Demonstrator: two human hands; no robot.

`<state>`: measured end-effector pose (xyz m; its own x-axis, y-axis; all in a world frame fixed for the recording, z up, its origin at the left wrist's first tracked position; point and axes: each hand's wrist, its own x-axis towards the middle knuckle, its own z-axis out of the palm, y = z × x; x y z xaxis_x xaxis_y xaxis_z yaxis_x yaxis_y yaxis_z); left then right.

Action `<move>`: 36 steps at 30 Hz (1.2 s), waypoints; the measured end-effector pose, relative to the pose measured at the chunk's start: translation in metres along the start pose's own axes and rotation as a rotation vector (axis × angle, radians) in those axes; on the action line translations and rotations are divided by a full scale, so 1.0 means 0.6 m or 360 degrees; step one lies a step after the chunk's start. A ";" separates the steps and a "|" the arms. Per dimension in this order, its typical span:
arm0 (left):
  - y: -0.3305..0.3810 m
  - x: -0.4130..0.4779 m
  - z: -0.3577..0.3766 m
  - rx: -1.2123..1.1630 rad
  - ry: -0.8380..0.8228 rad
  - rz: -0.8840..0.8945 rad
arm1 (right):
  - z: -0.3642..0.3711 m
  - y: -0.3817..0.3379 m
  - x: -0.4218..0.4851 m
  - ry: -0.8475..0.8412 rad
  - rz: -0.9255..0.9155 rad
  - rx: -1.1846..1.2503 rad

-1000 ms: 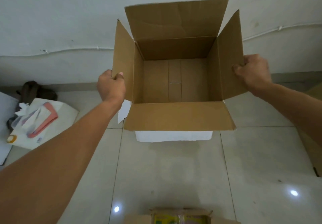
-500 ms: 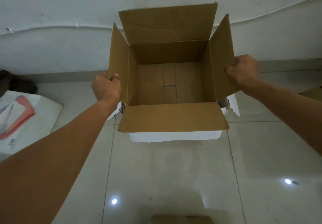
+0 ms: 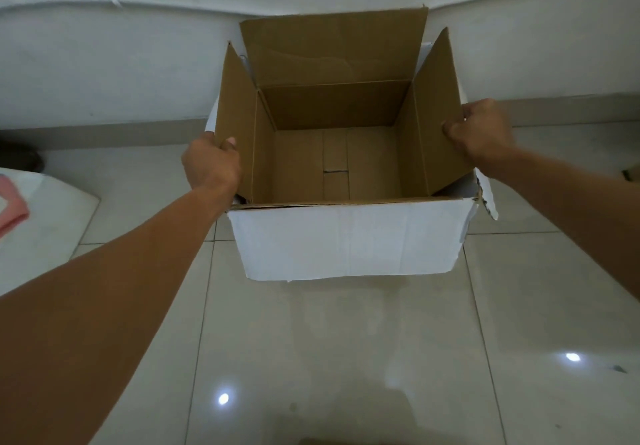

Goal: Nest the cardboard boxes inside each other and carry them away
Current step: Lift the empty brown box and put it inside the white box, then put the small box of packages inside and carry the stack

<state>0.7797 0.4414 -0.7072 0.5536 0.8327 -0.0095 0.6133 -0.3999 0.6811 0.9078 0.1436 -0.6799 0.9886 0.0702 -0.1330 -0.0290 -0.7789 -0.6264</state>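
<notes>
An open cardboard box (image 3: pixel 346 236), white outside and brown inside, hangs in the air in front of me above the tiled floor. Nothing lies inside it. My left hand (image 3: pixel 212 164) grips the left side flap, and my right hand (image 3: pixel 483 131) grips the right side flap. The far flap stands up against the wall. The near flap hangs down over the front, showing its white face. A torn white edge sticks out at the box's right corner.
A white wall (image 3: pixel 104 63) with a thin cable runs close behind the box. At the left edge lies a white sheet with a pink shape (image 3: pixel 41 223). A sliver of brown cardboard (image 3: pixel 332 441) shows at the bottom edge. Glossy floor tiles (image 3: pixel 346 358) lie below.
The box has come closer and sits lower in view. Its near flap has dropped from sticking out toward me to hanging down over the front. Both hands keep their grip on the side flaps.
</notes>
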 end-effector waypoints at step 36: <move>-0.097 -0.373 -0.205 0.0256 -0.0046 0.0108 | -0.077 0.125 -0.370 -0.0302 -0.0258 -0.0202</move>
<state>0.5508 0.3255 -0.6548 0.6115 0.7912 0.0098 0.6548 -0.5130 0.5551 0.6933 0.0408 -0.6616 0.9332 0.3063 -0.1879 0.1578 -0.8191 -0.5515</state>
